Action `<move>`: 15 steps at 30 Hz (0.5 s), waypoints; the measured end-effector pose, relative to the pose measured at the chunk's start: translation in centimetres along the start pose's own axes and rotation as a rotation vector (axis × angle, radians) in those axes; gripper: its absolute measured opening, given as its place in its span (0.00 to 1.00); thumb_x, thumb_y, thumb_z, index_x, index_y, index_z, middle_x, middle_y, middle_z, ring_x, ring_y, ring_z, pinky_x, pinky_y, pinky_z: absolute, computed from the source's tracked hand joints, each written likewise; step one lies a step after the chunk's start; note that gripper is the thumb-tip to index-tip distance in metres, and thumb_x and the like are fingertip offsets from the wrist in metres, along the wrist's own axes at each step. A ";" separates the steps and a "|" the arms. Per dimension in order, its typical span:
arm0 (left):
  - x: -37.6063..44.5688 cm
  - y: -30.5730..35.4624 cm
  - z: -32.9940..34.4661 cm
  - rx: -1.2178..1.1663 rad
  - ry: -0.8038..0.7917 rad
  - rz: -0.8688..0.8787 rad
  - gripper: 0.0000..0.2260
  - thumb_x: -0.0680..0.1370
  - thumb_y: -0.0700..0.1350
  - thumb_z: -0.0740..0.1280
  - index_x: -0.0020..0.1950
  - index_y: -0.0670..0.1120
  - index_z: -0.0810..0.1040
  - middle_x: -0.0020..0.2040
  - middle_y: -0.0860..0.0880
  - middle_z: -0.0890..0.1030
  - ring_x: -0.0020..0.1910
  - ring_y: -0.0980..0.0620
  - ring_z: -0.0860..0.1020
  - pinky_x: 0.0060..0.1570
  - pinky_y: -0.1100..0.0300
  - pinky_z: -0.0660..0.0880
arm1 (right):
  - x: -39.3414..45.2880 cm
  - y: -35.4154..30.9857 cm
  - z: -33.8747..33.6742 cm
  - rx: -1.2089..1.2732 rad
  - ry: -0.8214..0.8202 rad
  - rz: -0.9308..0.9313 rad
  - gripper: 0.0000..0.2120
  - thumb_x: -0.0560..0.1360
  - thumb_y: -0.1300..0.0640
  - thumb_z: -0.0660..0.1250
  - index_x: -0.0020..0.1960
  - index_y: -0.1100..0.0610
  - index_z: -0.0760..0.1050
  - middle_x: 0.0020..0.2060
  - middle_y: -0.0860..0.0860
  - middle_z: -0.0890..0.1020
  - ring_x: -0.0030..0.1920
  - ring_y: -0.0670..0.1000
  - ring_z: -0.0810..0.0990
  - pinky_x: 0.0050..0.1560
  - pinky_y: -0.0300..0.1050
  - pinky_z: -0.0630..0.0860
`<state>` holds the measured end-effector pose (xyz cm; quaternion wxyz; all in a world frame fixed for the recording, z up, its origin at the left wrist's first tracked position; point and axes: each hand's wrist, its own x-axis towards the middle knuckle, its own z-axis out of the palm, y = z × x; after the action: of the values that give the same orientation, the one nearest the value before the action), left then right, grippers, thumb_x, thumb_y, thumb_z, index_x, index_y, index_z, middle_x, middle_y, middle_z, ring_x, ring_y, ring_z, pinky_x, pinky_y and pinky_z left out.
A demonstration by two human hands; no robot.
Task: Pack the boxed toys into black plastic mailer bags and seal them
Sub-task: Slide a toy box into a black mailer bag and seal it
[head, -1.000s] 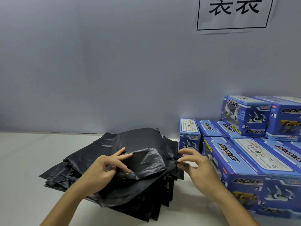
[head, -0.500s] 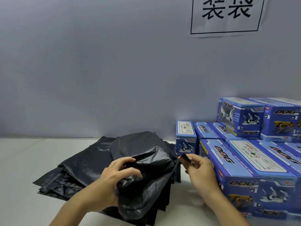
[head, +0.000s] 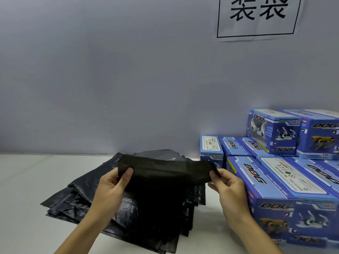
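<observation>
Grey wall, pale table point(head: 27, 180). At lower centre, left hand point(head: 111, 189) and right hand point(head: 227, 187) each pinch an end of a black bag point(head: 165, 173) above the bag pile point(head: 77, 197). Toy boxes point(head: 271, 180) sit lower right. The thin film could slip or stay closed.

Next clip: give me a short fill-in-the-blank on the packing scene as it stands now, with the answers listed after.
1. The left hand and right hand hold one mailer bag stretched between them, each at one ____.
2. The colour of the bag pile beneath is ____.
3. The toy boxes, stacked to the person's right, are printed with the word ____.

Missing words: end; black; DOG
</observation>
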<state>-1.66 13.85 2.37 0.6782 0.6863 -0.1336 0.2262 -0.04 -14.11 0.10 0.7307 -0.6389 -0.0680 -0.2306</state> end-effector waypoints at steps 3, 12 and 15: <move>-0.2 0.0 0.4 -0.002 0.035 -0.002 0.10 0.77 0.50 0.65 0.48 0.55 0.86 0.48 0.50 0.87 0.49 0.55 0.85 0.45 0.70 0.78 | -0.2 -0.1 0.3 0.013 0.001 0.020 0.11 0.80 0.61 0.65 0.44 0.54 0.84 0.41 0.51 0.86 0.44 0.46 0.84 0.44 0.38 0.81; -0.9 -1.0 1.7 0.049 0.186 0.037 0.10 0.80 0.49 0.63 0.45 0.55 0.84 0.43 0.48 0.85 0.42 0.55 0.84 0.40 0.65 0.80 | -0.9 -0.1 1.1 -0.085 0.046 0.043 0.09 0.81 0.56 0.65 0.48 0.58 0.82 0.47 0.53 0.86 0.53 0.52 0.83 0.51 0.46 0.81; -0.7 -1.6 1.7 0.141 0.288 0.068 0.13 0.83 0.44 0.62 0.40 0.51 0.79 0.37 0.42 0.78 0.35 0.53 0.76 0.36 0.62 0.74 | -1.2 -0.3 1.4 -0.117 0.066 0.039 0.12 0.82 0.56 0.64 0.44 0.60 0.81 0.38 0.56 0.85 0.41 0.50 0.82 0.40 0.40 0.75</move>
<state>-1.26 12.10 0.61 0.6323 0.6878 -0.0419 0.3540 -0.91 -12.45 0.11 0.6984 -0.6736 -0.0178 -0.2410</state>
